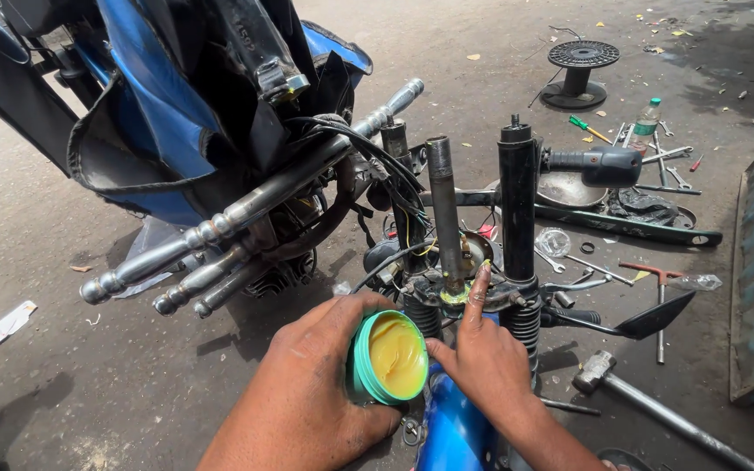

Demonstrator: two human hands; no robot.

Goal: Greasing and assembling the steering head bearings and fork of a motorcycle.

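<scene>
My left hand [307, 392] is wrapped around a small green tub of yellow grease [390, 358], tilted so its open mouth faces my right hand [482, 362]. That hand holds nothing; its index finger [479, 292] is stretched up, the tip touching the base of the steering stem [443, 218], where yellow grease shows. On the floor a hammer [656, 406] lies near the bottom right corner.

outdoor roadside repair workshop | stripped motorcycle [220, 174] | wrenches [665, 161], hammer [656, 406] strewn on concrete ground [63, 262]
</scene>
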